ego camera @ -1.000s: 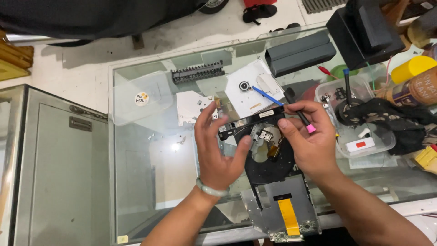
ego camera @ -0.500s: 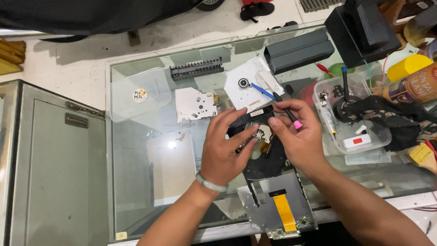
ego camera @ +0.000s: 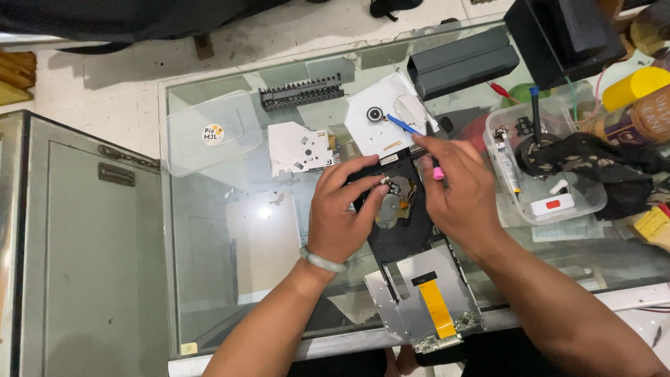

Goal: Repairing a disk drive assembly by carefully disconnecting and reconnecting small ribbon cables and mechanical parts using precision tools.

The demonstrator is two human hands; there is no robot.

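Note:
A dismantled black optical disc drive (ego camera: 398, 227) lies on a glass counter top (ego camera: 230, 230). My left hand (ego camera: 345, 213), with a pale bracelet at the wrist, grips the drive's left side, fingers over its top edge. My right hand (ego camera: 457, 192) rests on the drive's right side and pinches a thin tool with a pink end (ego camera: 437, 173). A silver metal base with an orange ribbon cable (ego camera: 436, 307) lies below the drive. A blue pen-like tool (ego camera: 405, 126) lies on a white drive cover (ego camera: 387, 115) just beyond my fingers.
A white mechanism plate (ego camera: 300, 148), a black toothed connector strip (ego camera: 301, 93) and a clear plastic lid (ego camera: 209, 132) lie at the back left. A clear tub of small parts (ego camera: 544, 167), black cloth, a yellow bottle (ego camera: 638, 87) and black boxes (ego camera: 464, 63) crowd the right.
Both hands and the drive have shifted slightly down and left in view. My right hand has turned so that the pink-ended tool sits nearer the drive's top edge.

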